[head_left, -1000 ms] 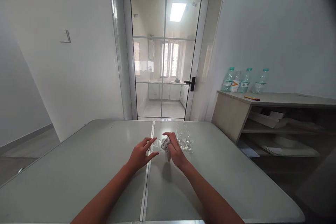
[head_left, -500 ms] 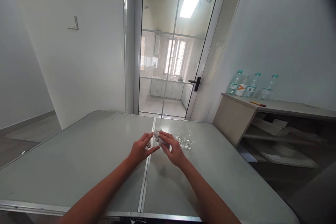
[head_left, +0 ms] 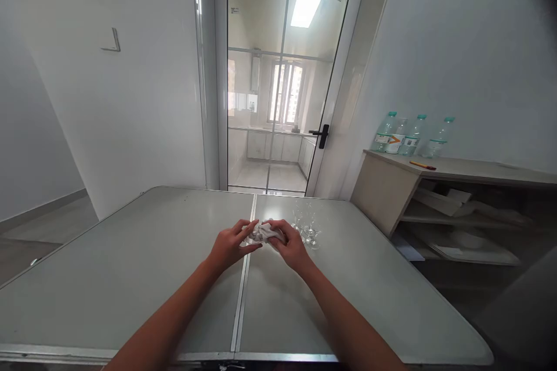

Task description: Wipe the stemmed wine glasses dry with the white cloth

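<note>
White cloth (head_left: 273, 234) sits bunched between your two hands, just below the centre of the frame, over the metal seam (head_left: 240, 307) that splits the grey-green table (head_left: 130, 278). Your right hand (head_left: 293, 249) is closed on its right part, fingers over the top and thumb underneath. Your left hand (head_left: 226, 248) is curled at the other end, thumb and fingers parted around that side; whether it grips something clear there or only the fabric, you cannot tell from this view.

Work with a light pinch. If there is glass inside the folds, the cloth hides it, so feel for the rim and stem through the fabric rather than squeezing blind. Let the left fingers steady the piece, and let the right ones turn the cloth in small, even strokes; twisting both ends against each other could snap a thin stem. Tuck in any loose fold so that it does not drag.

Mind your right side as well: the clear stemmed glasses (head_left: 310, 234) stand in a close group just beyond your right knuckles, right of centre, and a wide swing of the wrist or a trailing corner could tip one into its neighbours. Your elbows have room; the bottles (head_left: 383, 134) are well apart from you, on the cabinet (head_left: 383, 182) at the right of the frame.
</note>
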### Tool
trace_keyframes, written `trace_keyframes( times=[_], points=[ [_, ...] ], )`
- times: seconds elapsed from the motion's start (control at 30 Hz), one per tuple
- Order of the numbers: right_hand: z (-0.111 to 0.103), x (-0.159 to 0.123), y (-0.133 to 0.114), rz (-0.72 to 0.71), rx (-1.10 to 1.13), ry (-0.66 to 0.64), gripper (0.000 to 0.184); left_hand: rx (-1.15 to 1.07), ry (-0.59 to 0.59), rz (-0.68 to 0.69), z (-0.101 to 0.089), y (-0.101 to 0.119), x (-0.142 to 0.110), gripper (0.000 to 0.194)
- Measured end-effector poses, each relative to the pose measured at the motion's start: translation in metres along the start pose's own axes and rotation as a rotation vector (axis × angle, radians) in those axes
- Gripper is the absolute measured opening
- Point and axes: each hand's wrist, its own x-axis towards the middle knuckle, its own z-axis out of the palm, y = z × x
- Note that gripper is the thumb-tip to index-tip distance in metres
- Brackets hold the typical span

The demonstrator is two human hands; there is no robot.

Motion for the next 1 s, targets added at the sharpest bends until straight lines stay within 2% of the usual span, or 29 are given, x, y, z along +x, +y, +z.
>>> trace_keyframes(
  times=[0.13, 0.23, 0.33, 0.4, 0.5, 0.6, 0.7, 0.77, 0.83, 0.93, 1.0],
  points=[
    [-0.006, 0.001, 0.006, -0.111, -0.177, 0.037, 0.016, 0.046, -0.047, 0.072, -0.003, -0.001, 0.002, 0.054],
    [-0.005, -0.002, 0.007, -0.224, -0.263, -0.084, 0.027, 0.075, -0.054, 0.090, -0.005, -0.002, 0.002, 0.053],
    [-0.001, -0.005, 0.000, -0.253, -0.271, -0.253, 0.051, 0.069, -0.038, 0.065, -0.005, -0.004, -0.001, 0.052],
    [0.000, -0.006, -0.006, -0.180, -0.266, -0.349, 0.066, 0.081, -0.060, 0.077, -0.004, -0.005, -0.003, 0.053],
    [-0.003, -0.004, -0.010, 0.127, -0.161, -0.415, 0.058, 0.088, -0.123, 0.135, -0.001, -0.005, -0.006, 0.054],
    [-0.009, -0.001, -0.010, 0.492, 0.173, -0.424, 0.045, 0.074, -0.146, 0.147, 0.002, -0.004, -0.007, 0.055],
    [-0.013, 0.002, -0.012, 0.661, 0.534, -0.379, 0.039, 0.066, -0.156, 0.148, 0.005, -0.004, -0.007, 0.056],
    [-0.014, 0.002, -0.013, 0.679, 0.649, -0.352, 0.039, 0.046, -0.162, 0.125, 0.005, -0.005, -0.007, 0.056],
    [-0.012, 0.000, -0.013, 0.664, 0.632, -0.359, 0.044, -0.003, -0.173, 0.043, 0.003, -0.006, -0.006, 0.057],
    [-0.009, -0.003, -0.008, 0.572, 0.338, -0.418, 0.049, -0.150, -0.260, -0.115, -0.001, -0.006, -0.004, 0.061],
    [-0.009, -0.003, -0.003, 0.415, 0.075, -0.443, 0.048, -0.279, -0.340, -0.191, -0.004, -0.004, -0.001, 0.064]
  ],
)
